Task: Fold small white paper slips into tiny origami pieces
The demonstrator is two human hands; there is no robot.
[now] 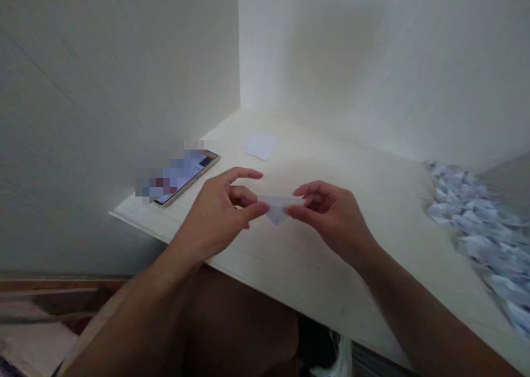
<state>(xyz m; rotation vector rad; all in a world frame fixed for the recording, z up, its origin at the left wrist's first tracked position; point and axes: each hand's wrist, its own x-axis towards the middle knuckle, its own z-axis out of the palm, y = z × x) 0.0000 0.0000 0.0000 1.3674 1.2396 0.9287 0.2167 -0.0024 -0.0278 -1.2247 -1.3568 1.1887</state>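
Between my two hands is a small piece of folded white paper (276,207), roughly triangular, with its point toward me and a straight edge on the far side. My left hand (226,208) pinches its left corner between thumb and fingers, the index finger stretched out above it. At the right corner my right hand (331,211) pinches it the same way, thumb in front. The paper is held over the front part of the pale table (356,288). My fingers partly cover both of its ends.
Flat white paper (260,145) lies farther back on the table. A phone (190,175) with a lit screen rests by the left wall. Along the right side runs a heap of crumpled or folded whitish pieces (480,217). Walls close off the left and back.
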